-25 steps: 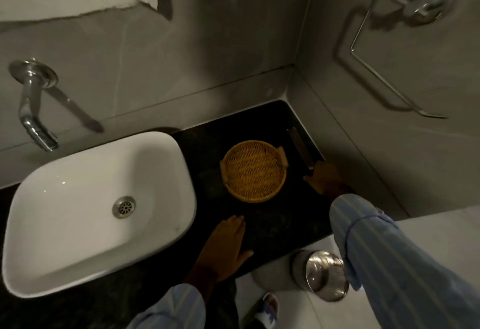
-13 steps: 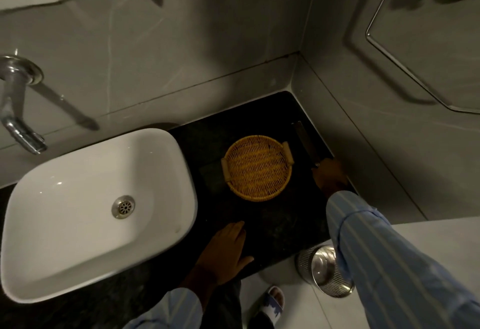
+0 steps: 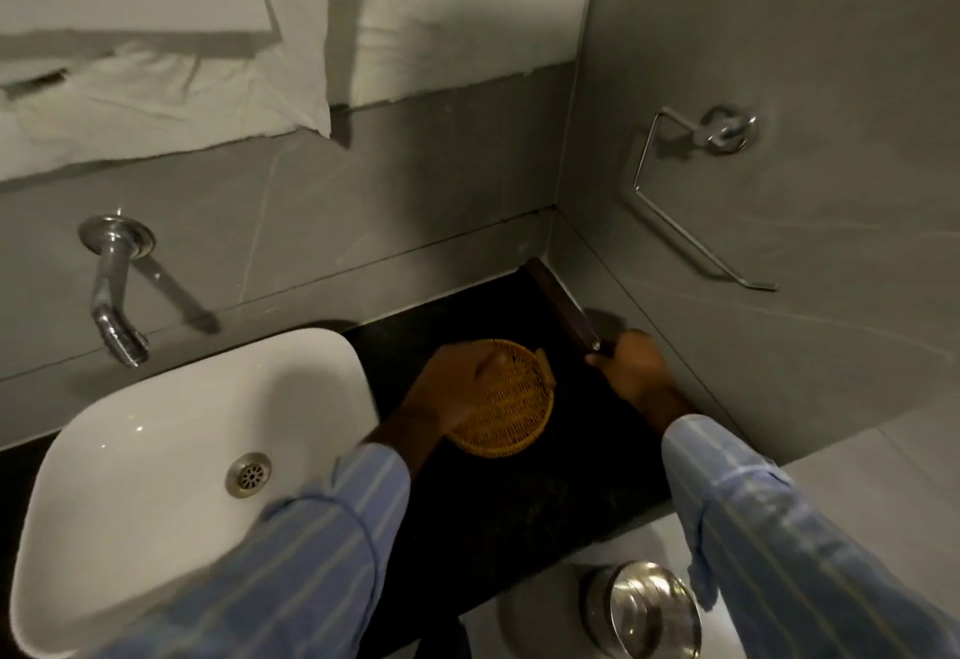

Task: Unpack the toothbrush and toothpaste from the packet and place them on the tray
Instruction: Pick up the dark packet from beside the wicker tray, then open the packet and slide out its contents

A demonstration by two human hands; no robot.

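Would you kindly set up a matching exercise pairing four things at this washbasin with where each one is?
Things:
1. tray
2. packet
3. tap
4. bin

Places:
A. on the floor below the counter
B. along the right wall, its near end in the right hand
C. on the wall above the basin
D. on the counter, under the left hand

Pairs: 1-D, 2-B, 3-C, 4-A
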